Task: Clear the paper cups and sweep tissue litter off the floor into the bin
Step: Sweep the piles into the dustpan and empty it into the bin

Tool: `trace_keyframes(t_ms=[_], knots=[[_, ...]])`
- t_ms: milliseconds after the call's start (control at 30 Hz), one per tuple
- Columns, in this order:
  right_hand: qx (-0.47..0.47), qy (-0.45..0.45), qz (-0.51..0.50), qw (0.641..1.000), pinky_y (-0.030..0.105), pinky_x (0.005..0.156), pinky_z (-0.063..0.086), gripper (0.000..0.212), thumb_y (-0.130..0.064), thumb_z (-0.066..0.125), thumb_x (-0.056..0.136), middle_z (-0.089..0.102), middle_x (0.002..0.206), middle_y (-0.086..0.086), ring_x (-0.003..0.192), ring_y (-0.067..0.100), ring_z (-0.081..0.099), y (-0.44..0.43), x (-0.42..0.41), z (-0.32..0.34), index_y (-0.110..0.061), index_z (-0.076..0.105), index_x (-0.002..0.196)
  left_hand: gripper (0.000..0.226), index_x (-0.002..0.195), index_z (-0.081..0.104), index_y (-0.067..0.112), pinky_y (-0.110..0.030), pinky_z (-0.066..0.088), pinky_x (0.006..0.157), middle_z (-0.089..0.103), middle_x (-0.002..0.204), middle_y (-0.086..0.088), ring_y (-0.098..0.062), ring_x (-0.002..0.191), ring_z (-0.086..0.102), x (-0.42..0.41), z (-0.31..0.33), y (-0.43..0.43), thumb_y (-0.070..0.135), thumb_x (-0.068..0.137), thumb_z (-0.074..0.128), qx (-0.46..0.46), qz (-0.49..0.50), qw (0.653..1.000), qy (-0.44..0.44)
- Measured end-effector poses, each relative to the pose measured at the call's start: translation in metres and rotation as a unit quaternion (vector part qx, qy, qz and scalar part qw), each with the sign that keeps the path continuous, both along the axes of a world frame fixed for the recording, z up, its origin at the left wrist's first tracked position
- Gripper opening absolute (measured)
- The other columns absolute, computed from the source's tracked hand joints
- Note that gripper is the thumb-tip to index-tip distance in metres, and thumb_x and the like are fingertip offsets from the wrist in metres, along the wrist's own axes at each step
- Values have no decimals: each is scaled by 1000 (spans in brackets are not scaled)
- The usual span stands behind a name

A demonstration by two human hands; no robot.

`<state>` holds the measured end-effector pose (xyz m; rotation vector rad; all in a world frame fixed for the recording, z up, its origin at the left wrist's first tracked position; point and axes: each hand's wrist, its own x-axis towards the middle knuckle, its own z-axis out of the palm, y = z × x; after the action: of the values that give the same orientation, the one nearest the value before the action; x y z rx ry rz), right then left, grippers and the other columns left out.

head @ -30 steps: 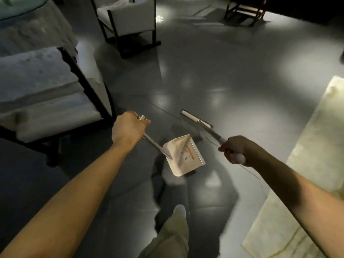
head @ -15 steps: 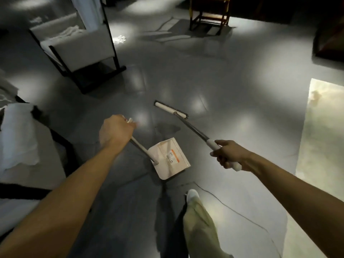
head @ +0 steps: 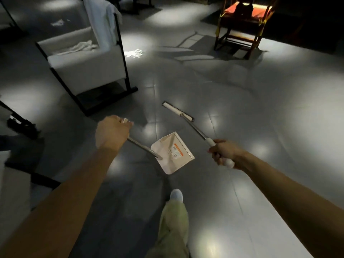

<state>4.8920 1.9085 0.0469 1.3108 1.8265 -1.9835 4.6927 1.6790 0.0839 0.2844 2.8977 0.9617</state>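
Pointing forward-left, broom (head: 194, 127) in right hand (head: 226, 152), dustpan (head: 173, 154) in left hand (head: 111, 133)

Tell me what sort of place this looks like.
Probably a dim lounge or sitting room: a white cushioned armchair with a black frame, a wooden chair with a red seat, and a glossy tiled floor with crumpled tissue on it.

Bare forearms (head: 74, 192), left hand (head: 111, 133) and right hand (head: 226, 152), above one loose pale-green trouser leg (head: 174, 226) and a white round-toed shoe (head: 176, 195).
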Motion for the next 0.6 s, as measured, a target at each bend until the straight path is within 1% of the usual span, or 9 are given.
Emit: trace_keyframes(t_ms=[67,133,200,333,400,433,500,533,600], knots=[[5,4,-13,1000,16,31,34,32,7,49,91,42,52,6,34,9,39,38,-63,-10,5,52,123,30,76,65,7,-37,51,81,69,86,-14,-30,90,63,-56,-6,37,36,84,65,2,-2,1000,-3],[-7,5,-22,1000,15,31,33,31,8,49,90,42,46,4,30,8,38,76,-125,-13,3,54,121,29,83,66,1,-40,49,84,67,91,-17,-30,94,62,-108,-9,71,29,88,63,7,-22,1000,1],[-14,5,-34,999,15,31,32,31,8,49,90,41,46,4,29,8,38,114,-184,-12,2,54,120,29,83,66,-2,-41,49,82,64,90,-18,-31,93,62,-164,-10,105,24,90,59,-23,-53,998,25],[-33,9,-42,999,15,31,33,31,5,52,91,42,47,3,32,7,38,187,-278,-6,-3,54,120,31,80,64,5,-38,49,69,65,80,-14,-34,83,63,-276,-4,176,34,87,60,0,-6,1000,11],[-40,14,-47,998,15,31,32,30,6,53,90,42,50,3,32,6,38,228,-324,-8,-3,54,119,29,70,59,7,-30,39,55,56,69,-6,-28,79,61,-333,-11,213,31,87,60,-18,-19,1000,4],[-43,16,-43,998,15,31,32,30,6,53,90,42,53,4,32,5,37,249,-349,-10,-3,54,118,31,67,56,8,-28,34,53,52,68,-4,-26,78,59,-362,-15,234,30,88,60,-22,-25,999,1],[-48,19,-33,998,14,30,32,28,6,54,90,43,54,4,31,5,37,294,-405,-15,-6,54,115,31,68,56,8,-32,39,59,56,72,-8,-29,81,60,-422,-21,278,32,87,59,-25,-19,1000,1],[-48,18,-31,998,14,31,32,26,6,54,90,43,52,3,31,5,37,318,-436,-18,-8,54,112,31,70,57,8,-35,46,66,60,77,-11,-31,83,61,-451,-24,303,34,86,59,-14,-12,1000,-3],[-51,17,-25,998,15,31,32,22,5,55,89,43,50,3,32,5,36,365,-499,-23,-10,55,105,32,71,57,7,-39,48,77,62,85,-15,-32,86,60,-509,-29,351,34,87,59,1,8,1000,-16]])
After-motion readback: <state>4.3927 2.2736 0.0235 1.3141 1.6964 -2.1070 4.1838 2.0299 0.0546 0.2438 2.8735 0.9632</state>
